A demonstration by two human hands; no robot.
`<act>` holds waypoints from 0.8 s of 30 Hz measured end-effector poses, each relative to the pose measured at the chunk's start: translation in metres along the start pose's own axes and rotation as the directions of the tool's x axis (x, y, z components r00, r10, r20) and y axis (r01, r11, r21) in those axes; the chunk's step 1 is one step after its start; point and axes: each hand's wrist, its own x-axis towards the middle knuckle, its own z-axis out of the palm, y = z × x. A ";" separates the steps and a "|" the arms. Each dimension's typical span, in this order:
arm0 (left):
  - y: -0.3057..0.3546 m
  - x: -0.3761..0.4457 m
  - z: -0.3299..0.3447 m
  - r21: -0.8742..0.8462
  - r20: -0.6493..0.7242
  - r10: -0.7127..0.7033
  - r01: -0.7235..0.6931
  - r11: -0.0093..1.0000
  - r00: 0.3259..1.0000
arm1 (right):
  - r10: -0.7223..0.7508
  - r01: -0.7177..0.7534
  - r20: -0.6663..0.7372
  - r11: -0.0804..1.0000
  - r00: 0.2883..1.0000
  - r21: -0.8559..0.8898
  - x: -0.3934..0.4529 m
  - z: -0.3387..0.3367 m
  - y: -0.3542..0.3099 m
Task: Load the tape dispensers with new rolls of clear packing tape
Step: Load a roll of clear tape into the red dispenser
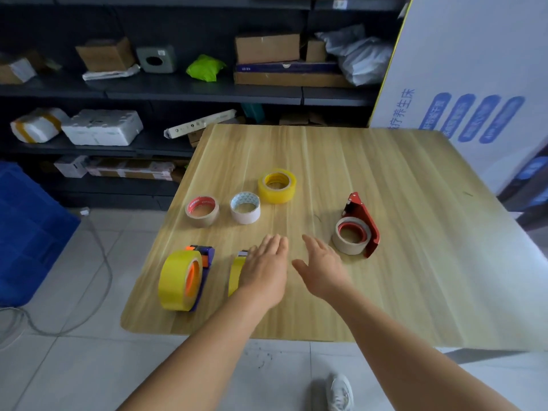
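Observation:
On the wooden table a purple dispenser with a yellow roll stands at the front left. A second yellow-roll dispenser stands beside it, mostly hidden behind my left hand, whose straight fingers lie over it. My right hand hovers open above the bare wood. To its right, a red dispenser holds a tan roll. Three loose rolls lie flat further back: one with a red core, a white one and a yellow one.
Dark shelves with cardboard boxes and foam parcels run behind the table. A blue crate stands on the floor at left, with a cable trailing near it. A large white printed box leans at the right. My shoe shows below the table edge.

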 end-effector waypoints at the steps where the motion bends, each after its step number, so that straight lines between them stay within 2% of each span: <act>1: 0.009 0.008 0.004 0.001 0.011 0.001 -0.001 1.000 1.000 | -0.006 0.006 0.000 1.000 1.000 -0.027 0.004 -0.005 0.012; 5: 0.051 0.042 0.016 0.015 0.061 0.019 -0.020 1.000 0.998 | -0.018 0.020 0.018 0.995 1.000 -0.096 0.027 -0.028 0.062; 9: 0.095 0.076 0.023 0.014 0.157 0.041 -0.044 0.999 0.987 | -0.100 0.099 0.002 0.980 0.995 -0.171 0.053 -0.055 0.105; 13: 0.124 0.103 0.034 0.008 0.213 0.042 -0.045 0.999 0.976 | -0.168 0.185 0.084 0.946 0.982 -0.265 0.075 -0.071 0.138; 16: 0.135 0.116 0.043 0.073 0.255 0.020 -0.039 0.997 0.967 | -0.200 0.230 0.131 0.929 0.971 -0.290 0.088 -0.073 0.156; 24: 0.131 0.137 0.043 0.104 0.178 -0.126 0.109 0.989 0.976 | -0.251 0.270 0.102 0.914 0.963 -0.301 0.106 -0.078 0.174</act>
